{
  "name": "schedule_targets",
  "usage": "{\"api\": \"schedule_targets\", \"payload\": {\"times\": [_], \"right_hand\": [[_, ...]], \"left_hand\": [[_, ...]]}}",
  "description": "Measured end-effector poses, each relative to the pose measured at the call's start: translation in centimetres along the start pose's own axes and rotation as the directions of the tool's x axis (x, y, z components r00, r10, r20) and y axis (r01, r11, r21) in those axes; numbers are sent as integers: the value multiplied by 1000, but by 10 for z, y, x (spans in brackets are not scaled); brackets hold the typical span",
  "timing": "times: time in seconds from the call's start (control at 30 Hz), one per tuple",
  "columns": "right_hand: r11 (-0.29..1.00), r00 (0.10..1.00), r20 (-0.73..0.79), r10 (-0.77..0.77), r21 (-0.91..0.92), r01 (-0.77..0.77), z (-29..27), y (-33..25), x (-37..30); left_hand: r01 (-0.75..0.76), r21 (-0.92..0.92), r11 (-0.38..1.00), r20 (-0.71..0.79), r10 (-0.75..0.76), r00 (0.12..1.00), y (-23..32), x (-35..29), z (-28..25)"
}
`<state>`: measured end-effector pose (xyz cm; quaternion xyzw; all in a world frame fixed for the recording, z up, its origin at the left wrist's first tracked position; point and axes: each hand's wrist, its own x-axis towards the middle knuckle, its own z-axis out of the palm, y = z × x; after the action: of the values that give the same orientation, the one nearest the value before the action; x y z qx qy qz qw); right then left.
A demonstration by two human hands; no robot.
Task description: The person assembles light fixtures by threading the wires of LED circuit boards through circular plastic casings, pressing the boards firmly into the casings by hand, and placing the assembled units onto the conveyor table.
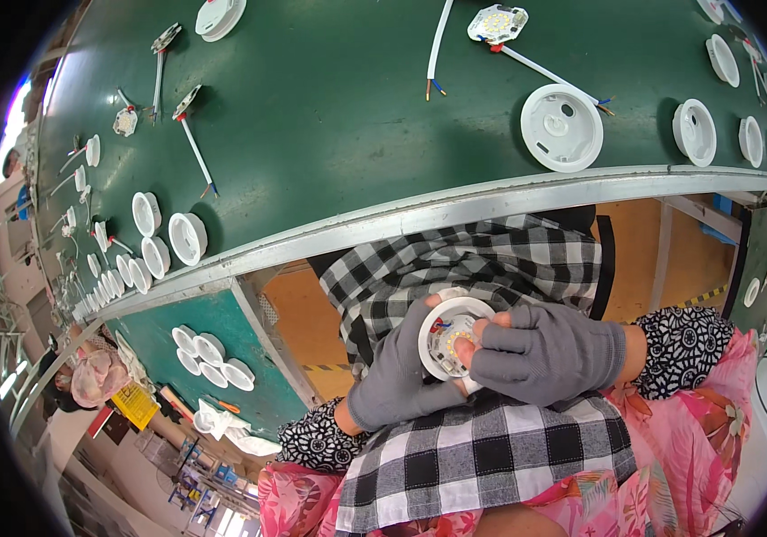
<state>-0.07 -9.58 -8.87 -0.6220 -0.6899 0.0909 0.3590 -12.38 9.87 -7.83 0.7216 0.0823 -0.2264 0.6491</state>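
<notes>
Over my lap, my left hand in a grey fingerless glove is closed around a white round lamp housing, its open face turned up. Inside the housing lies an LED board with yellow dots and a small red part. My right hand, gloved the same way, is closed with its bare fingertips on the board and the housing's right rim. Its fingers cover part of the board, so their exact hold is partly hidden.
Ahead runs a green work surface with a metal edge. On it lie an empty white housing, an LED board with a white cable, and rows of housings at both sides. Several housings rest on a lower green shelf to the left.
</notes>
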Motion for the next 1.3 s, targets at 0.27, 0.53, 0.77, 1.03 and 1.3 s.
{"api": "schedule_targets", "payload": {"times": [0.27,0.53,0.77,1.03,1.3], "right_hand": [[999,1000,18,-17,35,17,-4,5,6],[968,962,251,104,195,-156,-27,23,15],[992,978,173,119,-63,-110,-19,17,5],[762,881,213,422,443,-472,-24,18,-4],[58,483,691,538,541,-839,-7,1,-11]], "left_hand": [[94,-20,995,-36,-95,995,5,3,-4],[48,-2,999,112,-48,993,-6,-4,6],[196,-217,956,227,-146,963,-6,3,4],[119,-136,984,180,-93,979,7,5,-4],[-52,-68,996,162,62,985,3,7,7]]}}
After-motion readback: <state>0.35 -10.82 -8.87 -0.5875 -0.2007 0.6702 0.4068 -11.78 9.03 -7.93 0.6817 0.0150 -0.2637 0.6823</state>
